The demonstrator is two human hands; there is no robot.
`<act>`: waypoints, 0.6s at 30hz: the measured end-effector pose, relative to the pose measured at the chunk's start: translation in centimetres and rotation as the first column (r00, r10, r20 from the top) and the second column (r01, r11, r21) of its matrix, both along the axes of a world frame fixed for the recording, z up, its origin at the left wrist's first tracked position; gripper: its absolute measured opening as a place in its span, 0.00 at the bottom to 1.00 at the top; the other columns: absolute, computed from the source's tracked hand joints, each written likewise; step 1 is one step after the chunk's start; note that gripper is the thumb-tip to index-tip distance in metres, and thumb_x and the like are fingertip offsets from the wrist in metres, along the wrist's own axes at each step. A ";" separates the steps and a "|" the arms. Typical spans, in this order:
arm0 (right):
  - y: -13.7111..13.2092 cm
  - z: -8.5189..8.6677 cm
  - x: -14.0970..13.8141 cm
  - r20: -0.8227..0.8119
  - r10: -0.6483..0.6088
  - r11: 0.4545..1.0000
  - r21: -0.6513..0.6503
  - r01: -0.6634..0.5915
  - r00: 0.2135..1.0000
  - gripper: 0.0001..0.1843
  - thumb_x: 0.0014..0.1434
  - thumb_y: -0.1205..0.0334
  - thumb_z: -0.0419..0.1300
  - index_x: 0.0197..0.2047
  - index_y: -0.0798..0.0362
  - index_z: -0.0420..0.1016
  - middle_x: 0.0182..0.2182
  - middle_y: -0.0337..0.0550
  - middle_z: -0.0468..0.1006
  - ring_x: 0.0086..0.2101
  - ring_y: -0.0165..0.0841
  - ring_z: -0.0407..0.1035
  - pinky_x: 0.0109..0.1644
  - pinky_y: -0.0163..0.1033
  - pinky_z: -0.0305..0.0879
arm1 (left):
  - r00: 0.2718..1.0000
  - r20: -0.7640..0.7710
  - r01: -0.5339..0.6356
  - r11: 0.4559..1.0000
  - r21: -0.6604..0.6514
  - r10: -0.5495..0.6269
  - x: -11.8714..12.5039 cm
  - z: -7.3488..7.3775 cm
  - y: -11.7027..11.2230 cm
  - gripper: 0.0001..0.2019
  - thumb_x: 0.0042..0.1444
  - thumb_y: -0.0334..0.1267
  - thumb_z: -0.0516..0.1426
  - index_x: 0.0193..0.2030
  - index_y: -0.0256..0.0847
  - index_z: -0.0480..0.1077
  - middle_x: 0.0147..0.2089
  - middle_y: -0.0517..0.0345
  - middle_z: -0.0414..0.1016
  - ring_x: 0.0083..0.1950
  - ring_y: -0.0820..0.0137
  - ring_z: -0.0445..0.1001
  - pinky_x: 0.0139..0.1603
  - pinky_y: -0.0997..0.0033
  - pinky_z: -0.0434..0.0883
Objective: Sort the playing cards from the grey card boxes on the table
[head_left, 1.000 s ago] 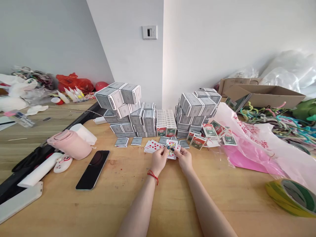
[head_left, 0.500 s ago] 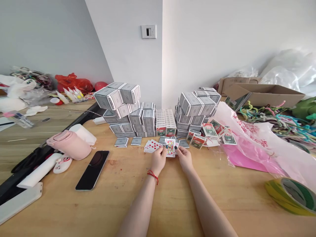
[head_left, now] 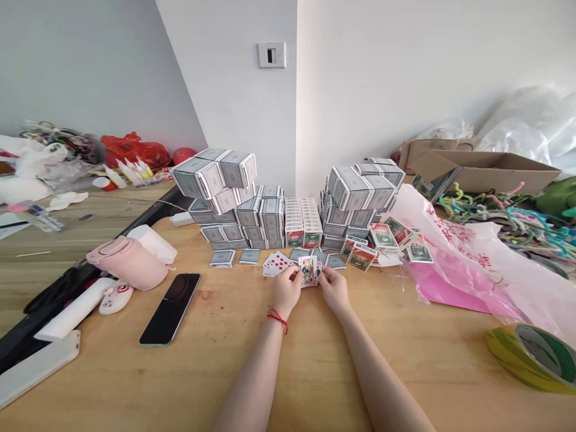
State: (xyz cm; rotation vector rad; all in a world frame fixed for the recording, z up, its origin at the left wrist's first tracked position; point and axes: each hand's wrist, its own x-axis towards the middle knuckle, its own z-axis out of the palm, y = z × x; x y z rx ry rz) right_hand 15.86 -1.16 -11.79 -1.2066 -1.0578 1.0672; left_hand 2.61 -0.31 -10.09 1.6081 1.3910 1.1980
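Note:
Between my two hands I hold face-up playing cards (head_left: 308, 271), a picture card with red diamonds on top. My left hand (head_left: 287, 289) pinches their left edge, and my right hand (head_left: 335, 291) grips the right side, where another card's edge shows behind. How many cards are in my fingers I cannot tell. Just beyond my left hand, a few diamond cards (head_left: 275, 263) lie fanned face up on the table (head_left: 310, 372). Grey-backed piles of cards (head_left: 335, 261) lie face down behind my hands, and others (head_left: 222, 258) sit further left.
Tall stacks of grey-backed cards rise at left (head_left: 234, 198) and right (head_left: 360, 198), with rows of card boxes (head_left: 303, 222) between them. Loose card boxes (head_left: 362, 257) lie to the right. A phone (head_left: 170, 309), a pink cup (head_left: 128, 264) and a tape roll (head_left: 533, 357) rest nearer.
The top picture card has shifted slightly left over the cards behind it, so more of another card's edge shows by my right fingers. Both hands stay nearly in place.

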 end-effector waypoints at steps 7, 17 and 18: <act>-0.7 -0.3 -0.1 0.490 -0.215 0.976 0.079 0.203 0.845 0.19 0.53 0.52 0.50 0.39 0.54 0.74 0.25 0.46 0.77 0.25 0.35 0.69 0.30 0.35 0.61 | 0.994 -0.080 0.083 0.995 0.048 -0.079 0.6 0.1 -0.7 0.08 0.51 0.38 0.50 0.25 0.40 0.64 0.24 0.59 0.67 0.28 0.73 0.64 0.29 0.76 0.57; -1.0 -0.1 -0.2 0.619 -0.342 0.937 0.171 0.304 0.707 0.23 0.57 0.50 0.44 0.40 0.53 0.74 0.26 0.46 0.77 0.24 0.33 0.67 0.30 0.34 0.57 | 0.986 -0.153 0.087 0.987 0.133 -0.067 1.8 0.1 -1.2 0.09 0.55 0.38 0.47 0.26 0.40 0.62 0.27 0.57 0.66 0.28 0.73 0.63 0.29 0.75 0.56; -1.0 -0.1 -0.2 0.623 -0.348 0.935 0.171 0.311 0.700 0.23 0.57 0.49 0.44 0.39 0.53 0.75 0.26 0.46 0.77 0.24 0.33 0.67 0.30 0.34 0.57 | 0.984 -0.168 0.086 0.986 0.140 -0.062 1.8 0.1 -1.2 0.09 0.55 0.38 0.47 0.26 0.40 0.61 0.26 0.57 0.65 0.28 0.73 0.62 0.29 0.75 0.56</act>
